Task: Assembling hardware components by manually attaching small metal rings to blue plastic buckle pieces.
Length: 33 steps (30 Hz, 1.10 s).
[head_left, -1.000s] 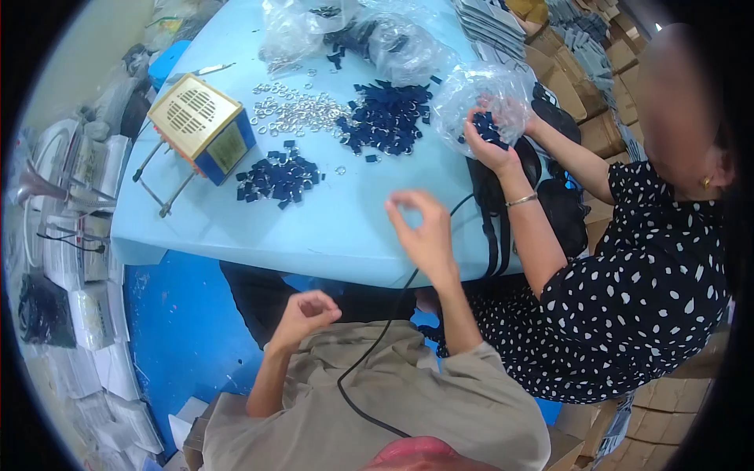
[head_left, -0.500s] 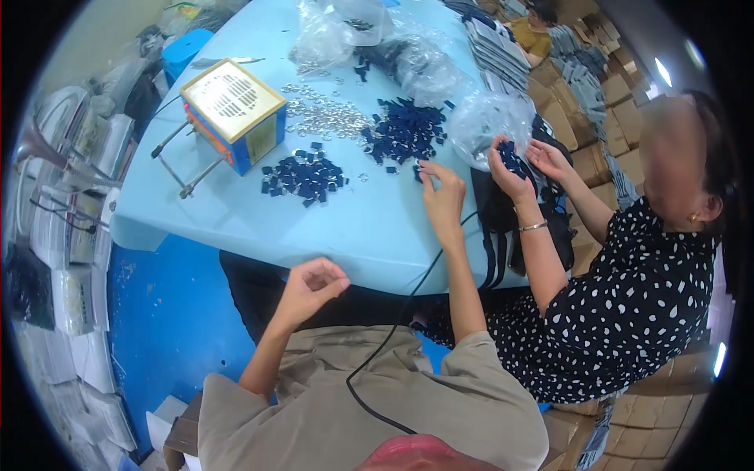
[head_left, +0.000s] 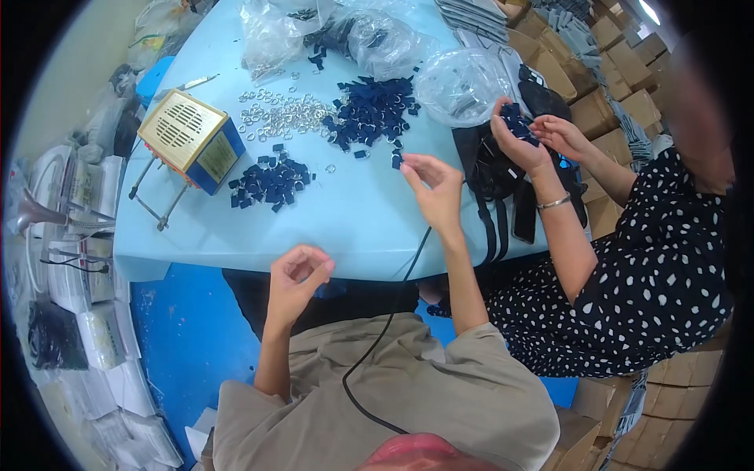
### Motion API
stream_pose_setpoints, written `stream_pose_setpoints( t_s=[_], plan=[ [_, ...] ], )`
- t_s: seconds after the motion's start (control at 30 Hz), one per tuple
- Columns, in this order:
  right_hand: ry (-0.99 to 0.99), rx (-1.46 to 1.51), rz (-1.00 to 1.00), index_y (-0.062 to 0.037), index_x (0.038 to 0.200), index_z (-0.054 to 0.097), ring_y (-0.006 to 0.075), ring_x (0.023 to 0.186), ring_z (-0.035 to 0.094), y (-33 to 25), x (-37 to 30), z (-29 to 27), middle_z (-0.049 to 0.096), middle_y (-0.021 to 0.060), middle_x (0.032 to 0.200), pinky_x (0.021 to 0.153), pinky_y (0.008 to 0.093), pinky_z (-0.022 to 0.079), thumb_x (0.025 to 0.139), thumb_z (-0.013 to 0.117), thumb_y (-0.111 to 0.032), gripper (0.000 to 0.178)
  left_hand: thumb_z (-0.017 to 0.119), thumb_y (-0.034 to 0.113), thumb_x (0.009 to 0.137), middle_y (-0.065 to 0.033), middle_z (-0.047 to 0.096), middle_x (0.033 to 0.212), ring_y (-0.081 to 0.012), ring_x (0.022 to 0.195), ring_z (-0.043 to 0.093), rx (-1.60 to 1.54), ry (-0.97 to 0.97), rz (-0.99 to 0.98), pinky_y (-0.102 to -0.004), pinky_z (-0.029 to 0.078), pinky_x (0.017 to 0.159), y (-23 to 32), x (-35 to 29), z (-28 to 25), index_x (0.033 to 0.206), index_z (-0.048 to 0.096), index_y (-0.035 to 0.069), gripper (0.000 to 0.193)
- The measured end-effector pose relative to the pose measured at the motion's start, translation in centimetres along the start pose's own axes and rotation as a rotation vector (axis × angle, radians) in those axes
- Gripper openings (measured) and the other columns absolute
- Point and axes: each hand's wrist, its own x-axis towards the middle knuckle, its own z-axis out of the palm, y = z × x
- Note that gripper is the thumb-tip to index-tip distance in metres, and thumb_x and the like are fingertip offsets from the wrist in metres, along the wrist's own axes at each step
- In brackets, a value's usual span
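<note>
My right hand (head_left: 437, 192) reaches over the table, thumb and forefinger closed on a small navy fabric tab with a metal ring (head_left: 397, 159). The tab is at the near edge of a large heap of similar navy tabs (head_left: 373, 110). By the table's front edge, my left hand (head_left: 297, 281) is curled with thumb and forefinger tips together; anything between them is too small to make out. A second pile of navy tabs (head_left: 271, 180) lies left of my right hand. Loose silvery rings (head_left: 283, 116) are spread behind it, and a single ring (head_left: 330, 168) lies apart.
A gold-and-blue box-shaped device (head_left: 192, 141) on a metal stand occupies the table's left side. Clear plastic bags (head_left: 463, 86) lie at the back and right. Beside me a co-worker's hands (head_left: 526, 145) hold navy tabs. A black cord (head_left: 385, 330) runs across my shirt.
The view has shifted, moving the tabletop things left and the co-worker partly out at the right. My right hand stays by the heap's near edge; my left remains curled near the table edge.
</note>
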Motion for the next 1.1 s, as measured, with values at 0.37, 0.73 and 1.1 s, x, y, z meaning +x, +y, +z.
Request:
stream_pose_setpoints(
  t_s=[0.37, 0.73, 1.1],
  plan=[
    [-0.253, 0.632, 0.415, 0.0035, 0.117, 0.065, 0.0171, 0.092, 0.072, -3.3, -8.2, 0.0, 0.074, 0.0119, 0.101, 0.089, 0.0318, 0.061, 0.094, 0.072, 0.002, 0.024, 0.070, 0.004, 0.098, -0.0073, 0.071, 0.104, -0.0098, 0.083, 0.064, 0.248, -0.052, 0.192, -0.0257, 0.052, 0.077, 1.9, 4.2, 5.5, 0.123, 0.070, -0.001, 0.026],
    [-0.282, 0.642, 0.460, 0.0041, 0.117, 0.065, 0.0143, 0.096, 0.071, -1.7, -9.3, 2.4, 0.073, 0.0117, 0.105, 0.091, 0.0296, 0.058, 0.097, 0.069, 0.001, 0.021, 0.074, 0.002, 0.095, -0.0088, 0.074, 0.092, -0.0124, 0.080, 0.068, -0.042, 0.089, -0.072, -0.0258, 0.055, 0.076, -1.3, 2.8, 4.0, 0.108, 0.073, -0.004, 0.015],
    [-0.221, 0.562, 0.263, 0.0051, 0.108, 0.075, 0.0177, 0.102, 0.069, -0.3, -9.9, 3.6, 0.069, 0.0134, 0.113, 0.089, 0.0304, 0.058, 0.092, 0.072, 0.006, 0.016, 0.074, 0.004, 0.095, -0.0076, 0.073, 0.096, -0.0122, 0.079, 0.066, -0.269, 0.244, -0.058, -0.0251, 0.051, 0.071, -4.8, 3.0, 4.8, 0.112, 0.072, -0.002, 0.018]
  ],
)
